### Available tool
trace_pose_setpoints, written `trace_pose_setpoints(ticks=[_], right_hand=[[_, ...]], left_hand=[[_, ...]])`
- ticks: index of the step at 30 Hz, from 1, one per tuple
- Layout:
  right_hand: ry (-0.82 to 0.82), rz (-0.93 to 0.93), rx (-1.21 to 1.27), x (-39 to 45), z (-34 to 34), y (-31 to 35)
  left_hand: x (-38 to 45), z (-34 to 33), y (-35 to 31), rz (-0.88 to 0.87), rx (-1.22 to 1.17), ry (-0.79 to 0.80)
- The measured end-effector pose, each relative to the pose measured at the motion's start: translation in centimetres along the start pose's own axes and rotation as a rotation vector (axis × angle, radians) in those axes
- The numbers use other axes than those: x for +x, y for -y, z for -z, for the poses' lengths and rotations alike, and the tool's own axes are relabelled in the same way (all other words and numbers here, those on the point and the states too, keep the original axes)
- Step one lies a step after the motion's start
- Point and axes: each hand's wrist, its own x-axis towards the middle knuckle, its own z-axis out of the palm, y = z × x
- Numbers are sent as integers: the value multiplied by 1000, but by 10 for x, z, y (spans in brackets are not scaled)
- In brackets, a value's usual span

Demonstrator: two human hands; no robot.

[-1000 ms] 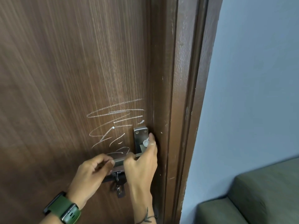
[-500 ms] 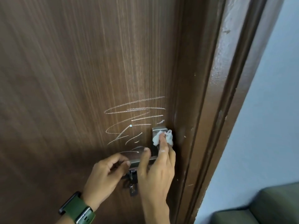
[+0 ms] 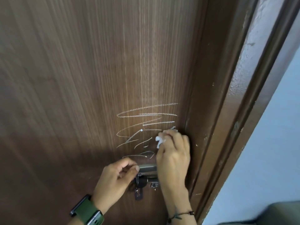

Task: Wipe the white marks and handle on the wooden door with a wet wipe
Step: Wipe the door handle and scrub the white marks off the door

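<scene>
Two bare hands work at a wooden door (image 3: 81, 78) seen from a head-worn camera looking down its brown, vertically grained face. White marks (image 3: 146, 127), a loose zigzag of chalky strokes, run across the panel just above the lever, near the door's right edge. The right hand (image 3: 172, 153) is clenched around a crumpled white wet wipe (image 3: 159, 141) and presses it against the door at the lower right end of the scribble; only a small bunch of the wipe shows between the thumb and the fingers, the rest being hidden inside the hand. Below it, the left hand (image 3: 116, 177) pinches the free end of the metal handle (image 3: 146, 168) between thumb and curled fingers, while the right hand covers the handle's other end and the plate behind it. Under the handle hangs a key (image 3: 138, 191) in the lock, dark against the wood. A green watch (image 3: 86, 211) sits on the left wrist, and a thin dark cord bracelet (image 3: 183, 214) circles the right wrist. To the right stand the glossy brown door frame (image 3: 243, 95) and a pale blue wall (image 3: 267, 151), with a grey-green cushion (image 3: 279, 213) in the bottom corner.
</scene>
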Motion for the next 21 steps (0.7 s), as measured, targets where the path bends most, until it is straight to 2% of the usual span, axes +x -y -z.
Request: trace_pose_setpoints(ticks=[5,11,14,21], right_hand=[[-72,-37,-59,-3,3,0],[37,-131,-124,-21,2,-4],[67,-177,-86,-23,3,5],[-20,-222,31,-8,-1,6]], left_hand=[[-1,1,-4,15,-2,4],[0,3,-4,5,-20,42],[-1,2,1,23,-17,59],[-2,0,6,56,-78,46]])
